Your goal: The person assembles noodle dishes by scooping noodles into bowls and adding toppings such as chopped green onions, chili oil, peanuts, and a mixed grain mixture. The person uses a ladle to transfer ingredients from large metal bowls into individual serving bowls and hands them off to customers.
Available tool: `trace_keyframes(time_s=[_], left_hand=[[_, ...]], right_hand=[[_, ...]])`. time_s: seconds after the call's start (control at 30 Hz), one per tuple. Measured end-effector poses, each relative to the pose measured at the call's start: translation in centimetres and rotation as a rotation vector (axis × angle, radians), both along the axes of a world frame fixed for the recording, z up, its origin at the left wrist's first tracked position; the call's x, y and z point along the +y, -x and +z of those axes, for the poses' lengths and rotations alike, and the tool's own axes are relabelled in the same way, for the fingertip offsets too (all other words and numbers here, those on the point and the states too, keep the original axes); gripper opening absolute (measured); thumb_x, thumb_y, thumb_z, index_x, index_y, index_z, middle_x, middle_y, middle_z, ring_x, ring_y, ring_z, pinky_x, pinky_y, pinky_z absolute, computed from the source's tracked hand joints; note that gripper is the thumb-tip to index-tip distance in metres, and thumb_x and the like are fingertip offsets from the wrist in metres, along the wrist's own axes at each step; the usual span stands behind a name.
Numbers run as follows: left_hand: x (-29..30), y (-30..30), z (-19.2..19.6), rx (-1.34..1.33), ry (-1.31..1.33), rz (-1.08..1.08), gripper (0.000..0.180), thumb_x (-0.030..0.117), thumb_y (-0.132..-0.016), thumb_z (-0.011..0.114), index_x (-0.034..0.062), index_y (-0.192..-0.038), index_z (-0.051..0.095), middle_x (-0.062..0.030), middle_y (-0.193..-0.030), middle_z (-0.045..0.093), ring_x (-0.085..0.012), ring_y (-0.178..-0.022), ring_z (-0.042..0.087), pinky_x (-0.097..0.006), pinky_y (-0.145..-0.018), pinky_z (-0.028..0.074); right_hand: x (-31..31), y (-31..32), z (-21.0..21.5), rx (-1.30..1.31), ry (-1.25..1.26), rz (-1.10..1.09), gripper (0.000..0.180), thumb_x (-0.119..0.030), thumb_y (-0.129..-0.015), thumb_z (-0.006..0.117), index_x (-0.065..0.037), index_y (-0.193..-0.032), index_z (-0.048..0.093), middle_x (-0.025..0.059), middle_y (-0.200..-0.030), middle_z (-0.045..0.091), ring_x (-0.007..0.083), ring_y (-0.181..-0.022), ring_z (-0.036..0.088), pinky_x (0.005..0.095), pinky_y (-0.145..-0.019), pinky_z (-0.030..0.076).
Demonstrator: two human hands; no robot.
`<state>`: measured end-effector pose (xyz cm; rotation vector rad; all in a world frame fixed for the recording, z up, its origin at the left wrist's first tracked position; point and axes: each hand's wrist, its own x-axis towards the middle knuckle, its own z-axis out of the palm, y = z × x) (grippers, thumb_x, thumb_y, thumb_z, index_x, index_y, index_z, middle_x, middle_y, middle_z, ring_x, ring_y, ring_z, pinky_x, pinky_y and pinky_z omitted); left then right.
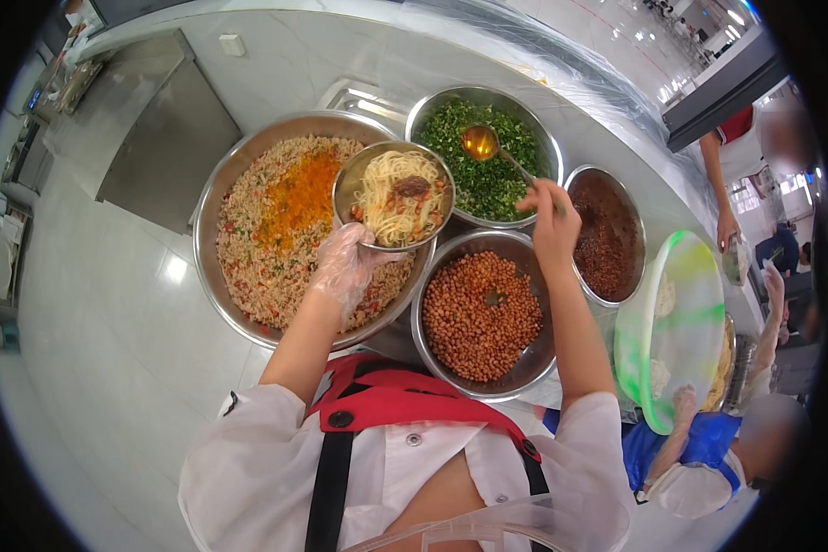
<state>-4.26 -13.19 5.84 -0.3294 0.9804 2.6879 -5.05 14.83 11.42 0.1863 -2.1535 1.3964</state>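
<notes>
My left hand (345,262), in a clear plastic glove, grips a small metal bowl (347,184) from below. Inside are pale noodles (382,184) with dark sauce and several bean-like pieces. The bowl is over the right edge of a large steel basin (206,230) of crumbly mince (248,212) with an orange oily patch (305,189). My right hand (554,216) is closed round the handle of a small ladle (504,156) with orange-yellow oil in its cup. The ladle hangs above a bowl (552,138) of chopped greens (446,120), right of the noodles.
Nearer me stands a bowl (420,322) of brown beans (469,331). A dish of dark red-brown sauce (603,239) sits to its right, beside a green-and-white basin (630,322). A co-worker's gloved hand (685,405) touches that basin. Another person's arm (719,198) reaches down at far right.
</notes>
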Motion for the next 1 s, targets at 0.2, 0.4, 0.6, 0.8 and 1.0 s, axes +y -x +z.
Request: trace_keyframes(time_s=[0.2, 0.4, 0.6, 0.8, 1.0], left_hand=[[-2.2, -0.4, -0.2, 0.014, 0.062, 0.119, 0.013, 0.005, -0.078, 0.047, 0.0025, -0.065, 0.048, -0.0264, -0.107, 0.057, -0.0403, -0.095, 0.06, -0.053, -0.067, 0.058], [-4.5, -0.8, -1.4, -0.047, 0.084, 0.211, 0.01, 0.004, -0.076, 0.046, -0.0024, -0.078, 0.054, -0.026, -0.108, 0.057, -0.0375, -0.091, 0.062, -0.051, -0.066, 0.058], [-4.5, -0.7, -1.3, -0.086, 0.02, 0.158, 0.064, -0.007, -0.067, 0.042, 0.0055, -0.128, 0.035, -0.0168, -0.111, 0.056, -0.0295, -0.09, 0.063, -0.044, -0.064, 0.06], [-2.5, 0.2, -0.4, -0.058, 0.019, 0.13, 0.066, -0.006, -0.068, 0.044, 0.0071, -0.131, 0.029, -0.0144, -0.11, 0.053, -0.0261, -0.089, 0.062, -0.043, -0.067, 0.059], [-1.8, 0.5, -0.9, -0.027, 0.006, 0.154, 0.054, -0.003, -0.071, 0.047, 0.0071, -0.123, 0.034, -0.0123, -0.097, 0.056, -0.0268, -0.085, 0.063, -0.045, -0.065, 0.059]], right_hand=[[3.9, 11.9, -13.6, -0.239, -0.385, -0.306, 0.019, -0.014, -0.089, 0.047, -0.001, -0.097, 0.058, 0.0186, -0.075, 0.062, 0.0339, -0.066, 0.061, 0.0408, -0.061, 0.047], [-2.4, 13.7, -12.2, -0.415, -0.105, -0.246, 0.023, -0.016, -0.091, 0.045, 0.002, -0.1, 0.056, 0.0183, -0.077, 0.063, 0.0275, -0.065, 0.065, 0.0369, -0.062, 0.049], [0.6, 11.5, -7.8, -0.35, -0.071, -0.313, 0.029, -0.02, -0.093, 0.044, 0.004, -0.101, 0.056, 0.01, -0.065, 0.066, 0.0158, -0.059, 0.062, 0.0281, -0.059, 0.046], [0.6, 5.7, -0.8, -0.205, 0.225, -0.097, 0.024, -0.018, -0.094, 0.044, 0.003, -0.099, 0.054, 0.0101, -0.064, 0.065, 0.0141, -0.075, 0.062, 0.0262, -0.071, 0.045], [-3.6, -2.5, 0.6, 0.077, -0.094, 0.272, 0.014, -0.006, -0.09, 0.049, 0.003, -0.095, 0.058, 0.012, -0.074, 0.065, 0.0204, -0.074, 0.061, 0.0293, -0.072, 0.046]])
